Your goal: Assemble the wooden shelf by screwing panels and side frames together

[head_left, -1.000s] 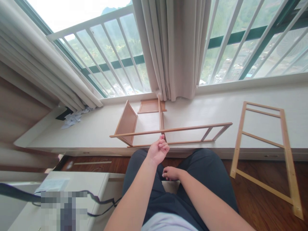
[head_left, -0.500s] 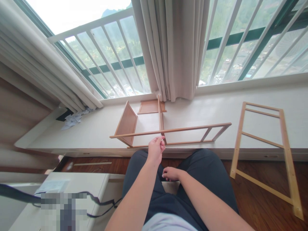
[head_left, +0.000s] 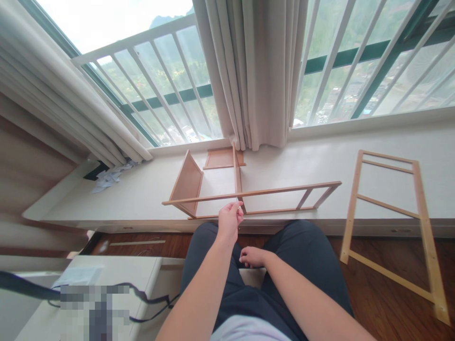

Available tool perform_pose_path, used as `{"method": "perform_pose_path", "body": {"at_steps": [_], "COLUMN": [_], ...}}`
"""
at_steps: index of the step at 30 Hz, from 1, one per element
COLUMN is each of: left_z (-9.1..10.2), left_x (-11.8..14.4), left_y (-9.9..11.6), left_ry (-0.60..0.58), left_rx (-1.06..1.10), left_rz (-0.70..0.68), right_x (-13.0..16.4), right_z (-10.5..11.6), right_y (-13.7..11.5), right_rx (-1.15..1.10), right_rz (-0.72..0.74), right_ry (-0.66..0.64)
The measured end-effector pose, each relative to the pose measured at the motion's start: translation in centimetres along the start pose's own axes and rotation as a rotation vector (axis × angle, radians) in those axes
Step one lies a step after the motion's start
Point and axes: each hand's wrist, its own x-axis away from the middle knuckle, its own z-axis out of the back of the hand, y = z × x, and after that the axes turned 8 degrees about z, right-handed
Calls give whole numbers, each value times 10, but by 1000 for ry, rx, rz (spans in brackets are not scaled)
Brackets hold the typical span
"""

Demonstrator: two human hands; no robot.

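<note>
My left hand [head_left: 230, 220] is raised in front of a partly built wooden rack [head_left: 270, 192] that lies on the white window ledge [head_left: 142, 194]. Its thumb and fingers pinch a small pale piece [head_left: 238, 204], too small to identify, just below the rack's long front rail where an upright slat meets it. My right hand [head_left: 251, 256] rests low between my thighs on the pale seat, fingers curled, with nothing visible in it.
A second ladder-like wooden frame [head_left: 389, 207] leans from the floor against the ledge at right. Curtains [head_left: 259, 71] hang behind the rack. Crumpled papers [head_left: 111, 175] lie at the ledge's left end. A white table [head_left: 117, 272] with a black cable stands at lower left.
My left hand has turned from a loose fist to a pinch and dropped slightly, staying at the rack's front rail. My right hand has not moved.
</note>
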Motion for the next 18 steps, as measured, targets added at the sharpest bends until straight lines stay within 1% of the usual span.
{"method": "perform_pose_path", "body": {"at_steps": [3, 9, 15, 18], "left_z": [0, 4, 5, 12], "left_x": [1, 1, 6, 13], "left_y": [1, 5, 8, 7], "left_ry": [14, -7, -117, -132], "left_rx": [-30, -54, 83, 148], "left_rz": [-9, 25, 192, 184], "right_x": [1, 4, 8, 18], "right_z": [0, 0, -1, 0], "right_y": [-1, -2, -5, -14], "right_rx": [-4, -6, 15, 82], "right_rz": [-6, -25, -20, -2], "right_ry": [3, 16, 36, 95]}}
